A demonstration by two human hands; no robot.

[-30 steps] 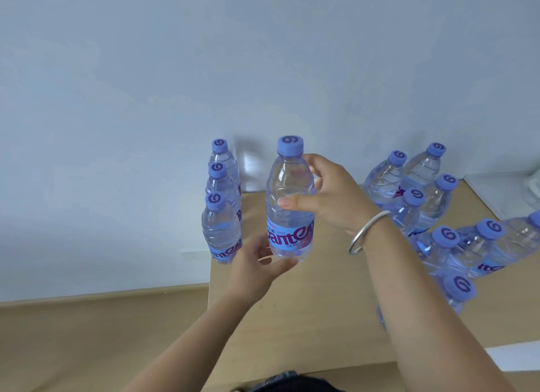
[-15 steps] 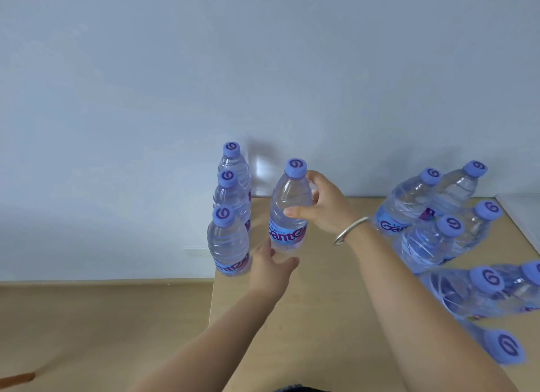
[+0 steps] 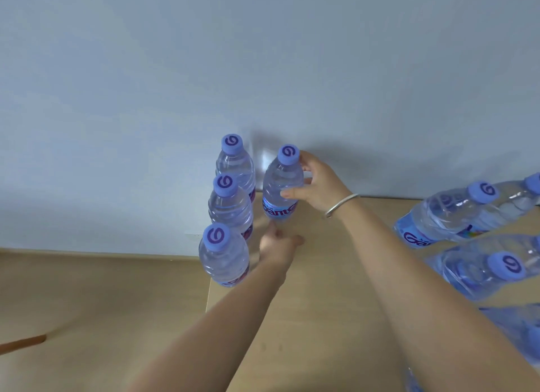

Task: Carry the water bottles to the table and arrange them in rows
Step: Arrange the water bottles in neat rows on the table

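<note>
a: holding the fourth bottle (image 3: 281, 187) in the right hand (image 3: 320, 187), thumb and fingers curled round its shoulder, at the back of the worktop (image 3: 321, 289) by the wall (image 3: 263, 70).

b: and the left hand (image 3: 277, 244)?

a: its grip looks loose, at the bottle's base; whether it touches, i cannot tell.

b: how far along?

a: early, i'd say. one row of three upright bottles (image 3: 226, 213) stands at the worktop's left edge, and this one starts a second row just beside it.

b: what's left?

a: at least four loose bottles (image 3: 455, 216) on the right, leaning or lying in a cluster, not yet lined up; the frame cuts some off.
</note>
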